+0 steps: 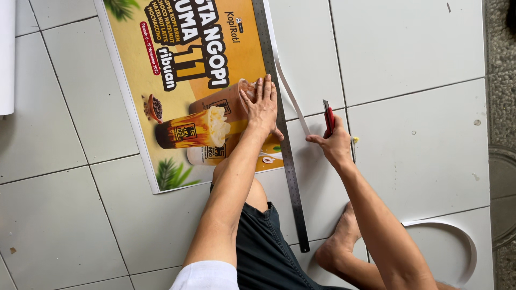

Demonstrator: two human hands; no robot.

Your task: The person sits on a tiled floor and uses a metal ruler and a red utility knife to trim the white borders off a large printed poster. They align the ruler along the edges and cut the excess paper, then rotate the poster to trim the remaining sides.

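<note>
Pressing flat, fingers spread, the left hand [262, 104] pins the steel ruler [280, 123] along the poster [177, 80]'s right edge on the tiled floor [54, 134]. The right hand [336, 142] grips a red cutter [328, 117] closed-fisted, just right of the ruler. Risk: ruler slipping, blade wandering into print or fingers; blade tip hidden, poster's far end cropped.

White glazed floor tiles [419, 139] with grey grout lines; curled white paper offcut strip [466, 241] lower right; white paper roll [6, 53] at left edge; rough grey concrete strip [501, 80] along right.
</note>
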